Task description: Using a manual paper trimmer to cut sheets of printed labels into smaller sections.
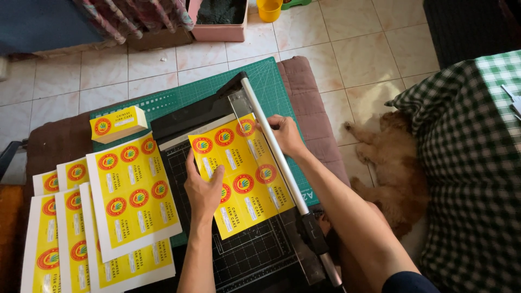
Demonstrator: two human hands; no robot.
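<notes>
Tiled floor, green cutting mat: paper trimmer, yellow label sheet.
Left hand flat, fingers spread on sheet; right hand grasping blade arm at sheet's edge.

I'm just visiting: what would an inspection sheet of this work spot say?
Surface: green cutting mat on a brown cushion.
Job's things: yellow label sheet on a black paper trimmer.
Clutter: more label sheets; stack of cut labels.
Hands: left hand flat on the sheet; right hand on the cutter arm.
Cables: nothing seen.
Surroundings: tiled floor, sleeping dog, checked cloth.
</notes>
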